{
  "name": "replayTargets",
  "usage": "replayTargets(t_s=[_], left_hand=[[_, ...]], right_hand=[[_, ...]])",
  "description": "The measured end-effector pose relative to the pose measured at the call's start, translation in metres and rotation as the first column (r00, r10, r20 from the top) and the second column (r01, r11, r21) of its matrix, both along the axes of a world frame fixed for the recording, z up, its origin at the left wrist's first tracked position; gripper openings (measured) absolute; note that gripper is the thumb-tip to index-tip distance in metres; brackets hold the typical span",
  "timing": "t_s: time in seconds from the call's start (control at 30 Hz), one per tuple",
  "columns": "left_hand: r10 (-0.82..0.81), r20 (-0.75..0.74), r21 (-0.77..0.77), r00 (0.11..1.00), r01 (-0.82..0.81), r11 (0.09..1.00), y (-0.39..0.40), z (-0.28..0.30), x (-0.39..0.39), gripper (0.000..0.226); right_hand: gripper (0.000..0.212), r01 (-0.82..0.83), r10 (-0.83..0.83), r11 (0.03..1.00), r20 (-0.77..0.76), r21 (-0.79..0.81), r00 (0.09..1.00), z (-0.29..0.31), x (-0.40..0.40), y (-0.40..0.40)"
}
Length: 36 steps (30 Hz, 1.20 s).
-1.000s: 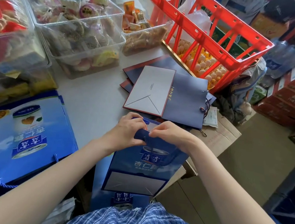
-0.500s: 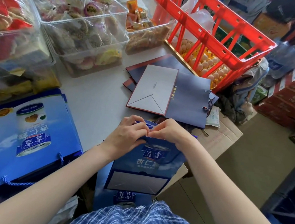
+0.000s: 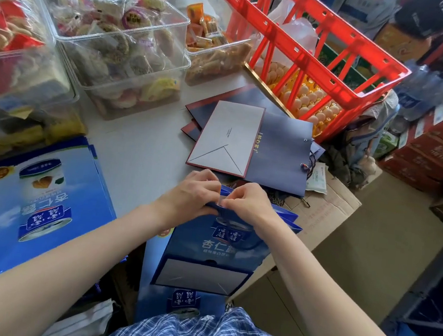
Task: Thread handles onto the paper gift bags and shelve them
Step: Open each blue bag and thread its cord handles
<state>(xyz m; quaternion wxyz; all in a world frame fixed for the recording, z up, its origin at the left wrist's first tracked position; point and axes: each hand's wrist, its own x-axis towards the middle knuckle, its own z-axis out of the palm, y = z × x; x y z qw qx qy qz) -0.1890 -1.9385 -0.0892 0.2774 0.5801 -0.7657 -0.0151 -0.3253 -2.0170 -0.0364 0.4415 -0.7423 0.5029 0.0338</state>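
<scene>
L hand (image 3: 193, 193) + R hand (image 3: 247, 201) both pinch top edge of blue gift bag (image 3: 212, 253), fingertips touching; navy bags (image 3: 280, 152) just behind on table (image 3: 144, 152).

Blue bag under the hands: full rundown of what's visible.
The blue bag is a flat-folded paper gift bag, glossy, printed with a tin picture and white Chinese characters. Its grey folded bottom flap faces the person; its open top edge points away. It lies over the near table edge and a cardboard box, on top of another blue printed sheet. The left hand and right hand both pinch its top rim at the middle. A dark cord loops across its front.
</scene>
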Motion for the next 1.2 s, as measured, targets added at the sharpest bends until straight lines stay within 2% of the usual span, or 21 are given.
replayTargets(t_s=[0.1,0.23,0.33,0.43,0.5,0.53,0.57,0.63,0.73,0.8,0.87,0.97,1.03,1.13,1.2], left_hand=[[-0.066,0.125,-0.044,0.99,0.072,0.996,-0.002,0.005,-0.005,0.028],[-0.126,0.229,-0.081,0.965,0.148,0.986,-0.003,0.008,-0.006,0.025],[-0.155,0.13,-0.02,0.979,0.159,0.987,-0.011,0.013,-0.008,0.016],[-0.152,-0.039,0.206,0.988,0.157,0.966,-0.013,0.01,-0.001,0.012],[-0.092,-0.12,0.346,0.988,0.129,0.929,-0.002,-0.002,0.01,0.013],[-0.057,-0.133,0.363,0.989,0.102,0.926,0.006,-0.008,0.013,0.013],[-0.038,-0.13,0.321,0.991,0.078,0.944,0.012,-0.014,0.013,0.011],[-0.075,-0.084,0.201,0.994,0.091,0.975,0.016,-0.018,0.004,0.011],[-0.142,-0.006,0.125,0.99,0.141,0.982,0.011,-0.01,-0.011,0.022],[-0.144,0.027,0.092,0.989,0.141,0.986,0.009,0.0,-0.014,0.025],[-0.148,0.039,0.051,0.988,0.146,0.988,0.006,0.005,-0.015,0.024],[-0.151,0.042,0.002,0.988,0.151,0.989,-0.003,0.011,-0.021,0.009],[-0.131,0.059,-0.002,0.99,0.131,0.991,-0.014,0.017,-0.023,0.013],[-0.118,0.034,-0.006,0.992,0.118,0.993,-0.03,0.025,-0.027,0.016],[-0.085,0.062,0.011,0.994,0.085,0.996,-0.043,0.033,-0.033,0.017]], right_hand=[[0.015,0.021,-0.02,0.996,-0.013,0.081,1.0,0.002,-0.003,-0.004],[0.01,0.065,-0.08,0.968,0.052,0.242,0.995,0.005,-0.013,-0.01],[0.009,0.094,-0.121,0.951,0.073,0.293,0.99,0.004,-0.019,-0.01],[0.01,0.183,-0.232,0.932,0.126,0.313,0.965,0.006,-0.03,-0.018],[0.01,0.267,-0.318,0.928,0.175,0.261,0.932,0.014,-0.04,-0.033],[0.011,0.265,-0.302,0.944,0.191,0.199,0.934,0.017,-0.044,-0.039],[0.012,0.223,-0.244,0.967,0.203,0.123,0.948,0.019,-0.048,-0.044],[0.013,0.03,-0.029,1.0,0.18,-0.003,0.983,0.019,-0.05,-0.046],[0.007,-0.301,0.302,0.953,0.068,-0.022,0.951,0.015,-0.051,-0.044],[0.007,-0.388,0.389,0.921,0.044,-0.029,0.92,0.011,-0.054,-0.041],[0.007,-0.416,0.417,0.907,0.007,-0.064,0.909,0.008,-0.055,-0.039],[0.007,-0.401,0.393,0.912,-0.106,-0.079,0.914,0.009,-0.062,-0.041],[0.008,-0.364,0.348,0.927,-0.16,-0.089,0.924,0.019,-0.075,-0.051],[0.011,-0.26,0.236,0.957,-0.174,-0.129,0.956,0.042,-0.102,-0.066],[0.011,-0.146,0.132,0.983,-0.119,-0.115,0.984,0.051,-0.117,-0.07]])
